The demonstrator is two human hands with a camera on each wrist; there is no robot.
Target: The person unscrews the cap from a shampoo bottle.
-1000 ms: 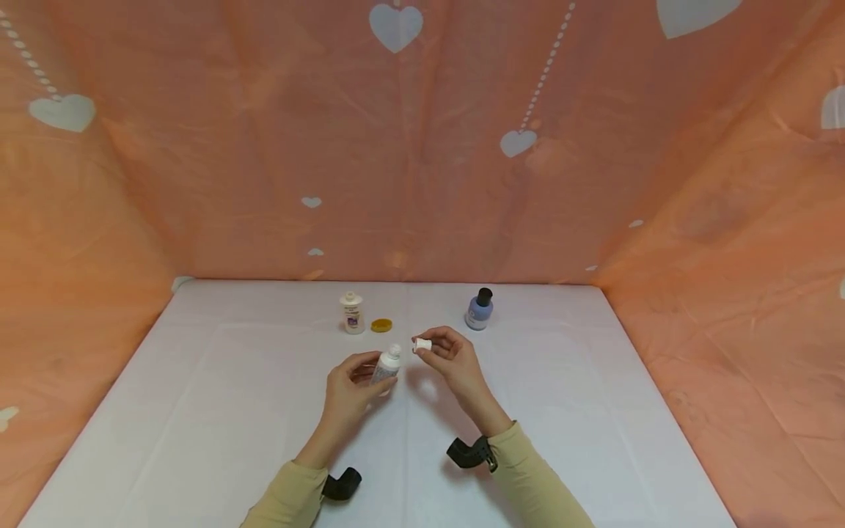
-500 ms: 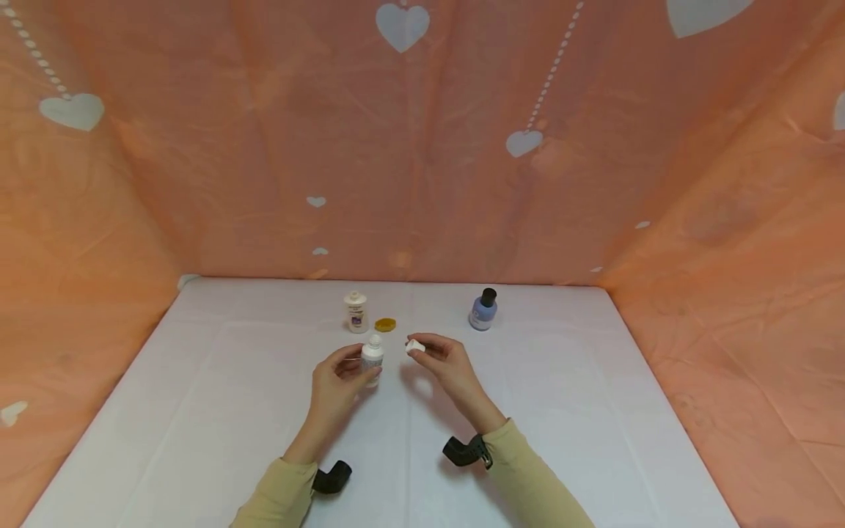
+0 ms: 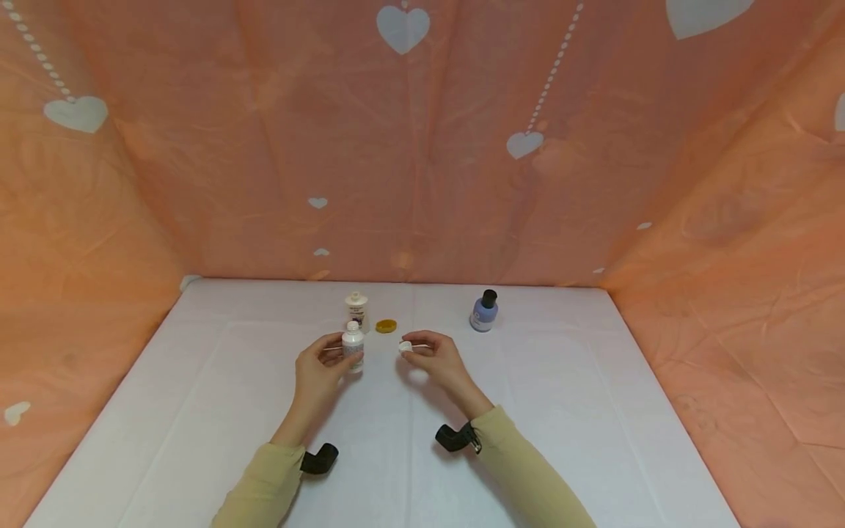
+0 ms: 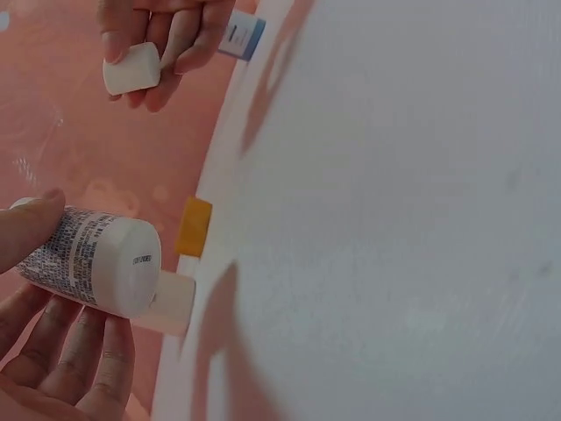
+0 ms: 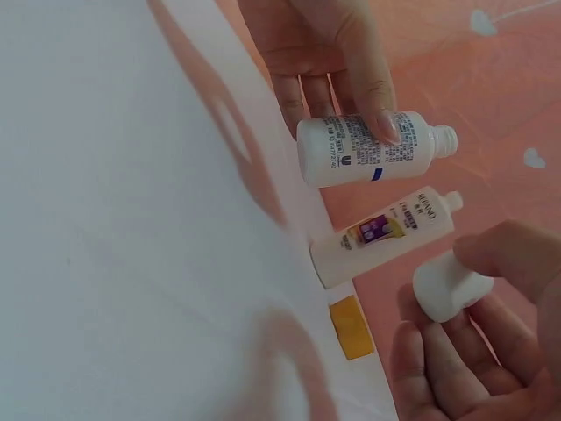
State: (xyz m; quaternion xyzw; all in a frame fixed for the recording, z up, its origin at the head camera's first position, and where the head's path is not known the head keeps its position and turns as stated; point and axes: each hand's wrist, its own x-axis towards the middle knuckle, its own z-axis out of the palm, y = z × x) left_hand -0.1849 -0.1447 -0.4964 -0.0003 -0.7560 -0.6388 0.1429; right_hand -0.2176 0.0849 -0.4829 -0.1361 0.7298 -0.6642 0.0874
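My right fingers [image 5: 445,364] pinched the white cap [image 3: 405,347]; at nine o'clock, my left fingers [image 4: 114,360] gripped the white bottle [image 3: 353,342], long axis near upright.

There are three bottles [image 3: 353,345] [image 3: 356,308] [image 3: 484,314], two loose caps [image 3: 405,347] [image 3: 386,326], two hands [image 3: 319,374] [image 3: 441,361].

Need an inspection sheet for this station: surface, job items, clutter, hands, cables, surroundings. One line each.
Surface: white tabletop, faintly creased.
Job items: white bottle, neck bare, lifted off the tabletop; white cap, off the bottle.
Clutter: cream bottle, upright, neck bare; yellow cap lying beside it; blue bottle, upright, black cap on.
Hands: left hand grips white bottle; right hand pinches white cap.
Cables: nothing seen.
Surroundings: orange backdrop printed with white hearts.
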